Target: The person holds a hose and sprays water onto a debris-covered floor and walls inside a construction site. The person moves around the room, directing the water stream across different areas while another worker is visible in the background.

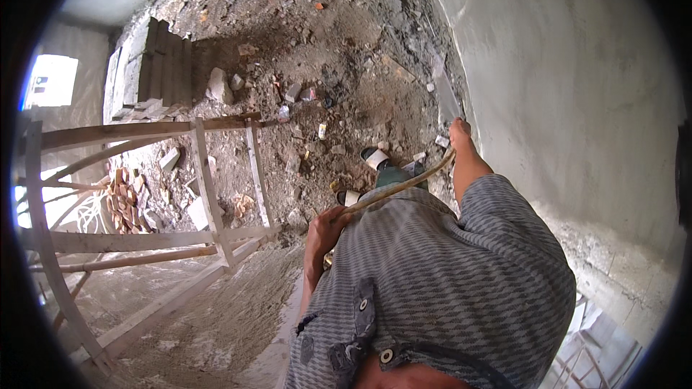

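Observation:
A long wooden tool handle runs slantwise across the front of my body, gripped at both ends. My left hand is closed round its lower left end, close to my waist. Further out and to the right, my right hand wraps round the handle near the plastered wall. Just beyond that hand is a narrow pale grey shape, smeared and partly see-through; I cannot tell whether it is the tool's head. Below the handle show my feet in light-strapped footwear on rubble.
Rough plastered wall rises close on my right. A wooden frame of poles and planks stands at left, with stacked grey blocks behind it and broken bricks beside it. Stones and litter cover the uneven dirt ground.

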### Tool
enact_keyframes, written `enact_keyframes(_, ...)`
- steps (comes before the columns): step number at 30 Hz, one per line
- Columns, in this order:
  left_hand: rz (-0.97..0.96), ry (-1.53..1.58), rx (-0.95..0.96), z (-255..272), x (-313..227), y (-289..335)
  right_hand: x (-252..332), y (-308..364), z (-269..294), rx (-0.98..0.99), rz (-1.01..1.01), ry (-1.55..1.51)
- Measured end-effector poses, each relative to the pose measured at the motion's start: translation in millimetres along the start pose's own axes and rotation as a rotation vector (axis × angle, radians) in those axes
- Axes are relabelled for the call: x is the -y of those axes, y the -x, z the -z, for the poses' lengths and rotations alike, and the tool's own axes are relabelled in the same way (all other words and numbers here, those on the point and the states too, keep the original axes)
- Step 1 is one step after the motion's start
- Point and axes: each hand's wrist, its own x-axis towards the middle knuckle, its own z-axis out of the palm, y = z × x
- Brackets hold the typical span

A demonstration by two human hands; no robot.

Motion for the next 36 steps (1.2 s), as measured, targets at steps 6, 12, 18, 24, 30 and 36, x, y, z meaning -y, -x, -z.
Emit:
enact_keyframes(6,-0.048,-0.099,0.117,2,14,12,-89,42,-15,0.090,-0.424,-0.421)
enact_keyframes(12,-0.020,-0.037,-0.023,6,27,51,23,73,-18,0.219,-0.190,-0.507)
enact_keyframes(18,0.202,0.100,-0.298,3,21,91,211,118,-76,0.585,0.248,-0.047)
enact_keyframes(24,0.300,0.275,-0.639,-42,-11,95,297,148,-132,0.760,0.408,0.286)
enact_keyframes(30,0.375,0.321,-0.943,-119,-83,61,323,142,-147,0.916,0.572,0.666)
enact_keyframes(36,0.560,0.460,-1.073,-188,-175,46,311,171,-148,1.119,0.734,1.017)
